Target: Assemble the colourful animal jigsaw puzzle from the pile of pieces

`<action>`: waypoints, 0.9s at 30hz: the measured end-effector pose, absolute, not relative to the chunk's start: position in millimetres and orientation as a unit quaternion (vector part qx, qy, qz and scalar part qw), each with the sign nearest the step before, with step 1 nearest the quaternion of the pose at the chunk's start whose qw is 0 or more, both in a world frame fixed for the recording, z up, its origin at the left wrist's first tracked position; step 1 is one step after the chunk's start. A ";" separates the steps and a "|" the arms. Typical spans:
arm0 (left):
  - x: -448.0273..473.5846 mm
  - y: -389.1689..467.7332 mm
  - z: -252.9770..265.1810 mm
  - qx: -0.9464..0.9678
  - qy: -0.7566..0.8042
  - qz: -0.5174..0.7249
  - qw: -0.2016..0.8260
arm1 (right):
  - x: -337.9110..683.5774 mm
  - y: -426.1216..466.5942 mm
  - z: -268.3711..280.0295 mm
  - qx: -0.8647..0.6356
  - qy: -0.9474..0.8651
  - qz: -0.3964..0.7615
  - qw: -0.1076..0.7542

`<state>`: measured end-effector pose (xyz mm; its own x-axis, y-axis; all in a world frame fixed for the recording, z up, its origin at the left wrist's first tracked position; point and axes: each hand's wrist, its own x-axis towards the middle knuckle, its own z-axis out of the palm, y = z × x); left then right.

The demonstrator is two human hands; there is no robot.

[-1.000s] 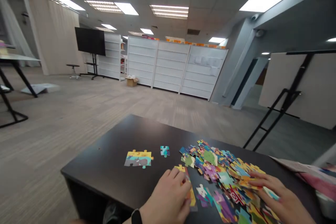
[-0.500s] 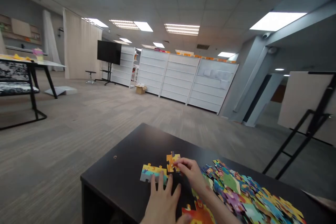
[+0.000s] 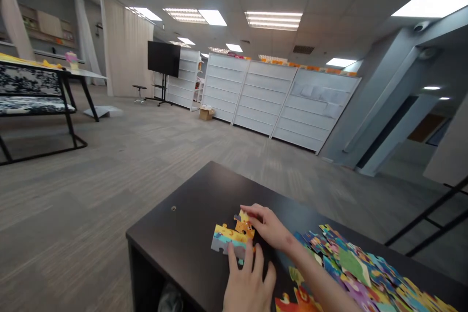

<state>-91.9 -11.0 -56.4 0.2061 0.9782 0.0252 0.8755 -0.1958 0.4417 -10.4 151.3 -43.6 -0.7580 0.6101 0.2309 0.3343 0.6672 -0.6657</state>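
On the dark tabletop [image 3: 204,209] lies a strip of joined jigsaw pieces [image 3: 227,236], yellow along the top and blue-grey below. My left hand [image 3: 250,275] rests over its lower right end, fingers spread and fingertips on the pieces. My right hand [image 3: 268,226] pinches an orange and yellow jigsaw piece [image 3: 242,223] between thumb and fingers. That piece sits tilted at the strip's upper right edge; whether the two interlock cannot be made out. A red-orange group of pieces [image 3: 298,300] lies partly hidden beneath my right forearm.
A heap of loose jigsaw pieces [image 3: 365,273] covers the table's right side. Beyond the table stand white shelving panels [image 3: 270,95], a black screen on a stand [image 3: 163,58] and a small cardboard box [image 3: 206,113]. A patterned chair [image 3: 34,92] is at the left.
My right hand has turned the orange piece and brought it left, over the strip's upper right. My left hand stays on the strip. The camera view has swung left and downward.
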 end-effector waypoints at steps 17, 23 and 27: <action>-92.5 -12.3 -54.0 0.779 0.595 0.131 0.150 | -16.1 144.5 -64.6 -0.258 -0.884 0.266 0.284; -96.3 -14.1 -48.5 0.781 0.585 0.122 0.181 | -14.9 144.0 -63.1 -0.270 -0.879 0.272 0.284; -95.6 -14.8 -47.5 0.780 0.589 0.125 0.171 | -15.7 139.1 -57.5 -0.287 -0.880 0.260 0.276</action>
<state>-95.6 -14.8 -47.5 0.2759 0.9612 -0.0051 0.8756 -0.2491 0.4138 -15.7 139.1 -57.5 -0.6831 0.6487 0.3354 0.3617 0.6995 -0.6163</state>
